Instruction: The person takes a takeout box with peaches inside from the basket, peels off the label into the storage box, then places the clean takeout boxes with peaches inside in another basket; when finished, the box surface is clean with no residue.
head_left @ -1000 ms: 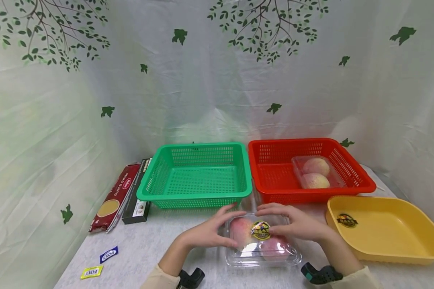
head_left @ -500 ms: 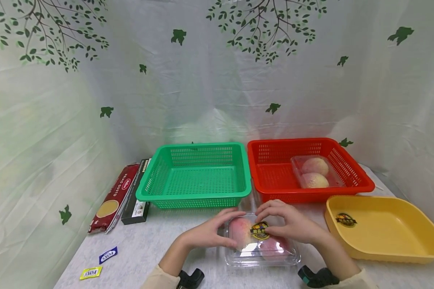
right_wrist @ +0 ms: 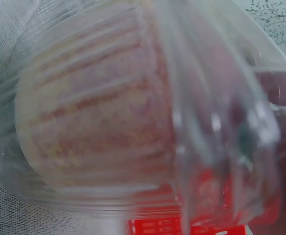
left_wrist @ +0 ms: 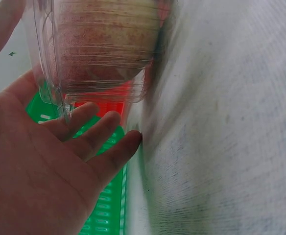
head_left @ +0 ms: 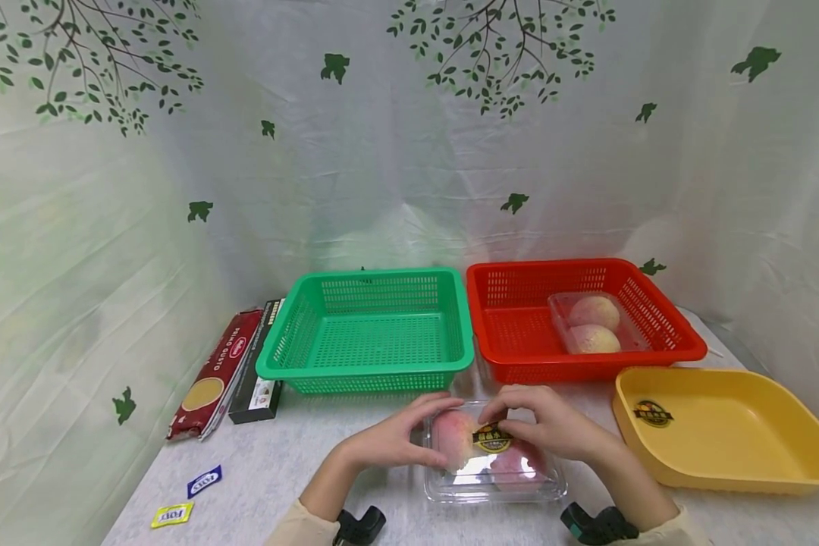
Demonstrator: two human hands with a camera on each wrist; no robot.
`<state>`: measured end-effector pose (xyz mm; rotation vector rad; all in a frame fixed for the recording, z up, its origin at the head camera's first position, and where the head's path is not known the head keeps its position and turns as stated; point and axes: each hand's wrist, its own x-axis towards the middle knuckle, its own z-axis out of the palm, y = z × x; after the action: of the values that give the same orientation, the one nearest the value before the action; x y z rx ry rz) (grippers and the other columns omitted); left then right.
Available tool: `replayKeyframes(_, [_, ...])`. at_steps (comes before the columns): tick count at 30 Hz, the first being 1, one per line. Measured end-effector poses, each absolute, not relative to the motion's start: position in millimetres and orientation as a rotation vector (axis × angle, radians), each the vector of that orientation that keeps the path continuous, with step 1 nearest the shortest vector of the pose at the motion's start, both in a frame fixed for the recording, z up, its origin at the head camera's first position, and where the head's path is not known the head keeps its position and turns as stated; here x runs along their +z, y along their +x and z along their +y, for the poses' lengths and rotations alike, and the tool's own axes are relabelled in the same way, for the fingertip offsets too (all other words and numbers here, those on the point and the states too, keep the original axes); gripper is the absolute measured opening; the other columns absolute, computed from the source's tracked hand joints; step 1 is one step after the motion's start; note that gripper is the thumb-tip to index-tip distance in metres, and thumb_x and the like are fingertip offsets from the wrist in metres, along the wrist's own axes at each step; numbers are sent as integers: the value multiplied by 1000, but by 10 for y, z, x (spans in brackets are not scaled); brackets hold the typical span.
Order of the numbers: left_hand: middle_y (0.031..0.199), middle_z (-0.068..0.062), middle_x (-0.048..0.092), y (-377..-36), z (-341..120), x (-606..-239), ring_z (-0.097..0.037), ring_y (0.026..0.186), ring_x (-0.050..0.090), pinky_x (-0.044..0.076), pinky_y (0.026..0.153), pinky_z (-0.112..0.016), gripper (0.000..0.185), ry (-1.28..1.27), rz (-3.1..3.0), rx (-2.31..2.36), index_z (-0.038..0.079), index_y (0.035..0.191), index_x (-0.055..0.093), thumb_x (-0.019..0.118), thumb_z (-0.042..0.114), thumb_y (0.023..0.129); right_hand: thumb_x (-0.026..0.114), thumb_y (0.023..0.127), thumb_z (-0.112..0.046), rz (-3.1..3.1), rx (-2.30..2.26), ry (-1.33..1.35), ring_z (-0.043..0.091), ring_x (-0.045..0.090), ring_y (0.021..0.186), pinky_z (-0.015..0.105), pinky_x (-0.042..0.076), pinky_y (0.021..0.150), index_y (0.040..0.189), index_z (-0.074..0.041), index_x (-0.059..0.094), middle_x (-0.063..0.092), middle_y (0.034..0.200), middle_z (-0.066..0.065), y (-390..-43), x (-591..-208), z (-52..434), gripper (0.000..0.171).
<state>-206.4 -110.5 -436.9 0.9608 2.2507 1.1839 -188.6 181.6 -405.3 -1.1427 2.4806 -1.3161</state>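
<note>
A clear plastic fruit box (head_left: 494,494) sits on the table in front of me, lid on, with peaches (head_left: 453,438) inside. A black and gold sticker (head_left: 493,440) lies on its lid. My left hand (head_left: 392,440) holds the box's left side, thumb toward the front and fingertips at the back. In the left wrist view, its lower fingers (left_wrist: 104,132) spread beside the clear wall. My right hand (head_left: 553,421) pinches at the sticker's upper right edge with thumb and fingertips. The right wrist view shows a peach (right_wrist: 99,107) through the blurred box wall; the right fingertips are hidden there.
Behind the box stand a green basket (head_left: 375,371) and a red basket (head_left: 587,370) containing a pack of two peaches (head_left: 595,339). A yellow tray (head_left: 744,432) bearing a similar sticker is at right. Packaged goods (head_left: 221,371) and two small wrappers (head_left: 205,481) lie left.
My right fingers have drawn together, from spread across the lid to pinching at the sticker's edge. My left hand and the box have stayed put.
</note>
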Motion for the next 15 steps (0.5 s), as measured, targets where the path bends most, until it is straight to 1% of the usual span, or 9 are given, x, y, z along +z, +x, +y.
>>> replayKeyframes(5, [165,-7,23,-2068,-1113,-4365,-27,153,20,28,117,-57,78,949,2247,1188,37,153,36,77,35,87,65,96,-12,2411,-1394,-1162,11,66,95,29,56,90,112,-21,72,73,105,-4,-1887,-4036,1816,19])
replayKeyframes(10, [165,-7,25,-2063,-1117,-4373,-26,152,21,28,118,-56,77,951,2254,1184,37,153,36,77,34,87,63,97,-11,2388,-1423,-1181,12,66,94,30,57,89,111,-16,72,72,103,-3,-1870,-4014,1811,18])
replayKeyframes(15, [165,-7,25,-2068,-1113,-4384,-26,153,20,28,118,-55,77,957,2240,1195,38,153,36,77,33,87,62,98,-12,2380,-1454,-1168,13,65,93,29,57,89,112,-16,72,72,103,-1,-1848,-4001,1818,18])
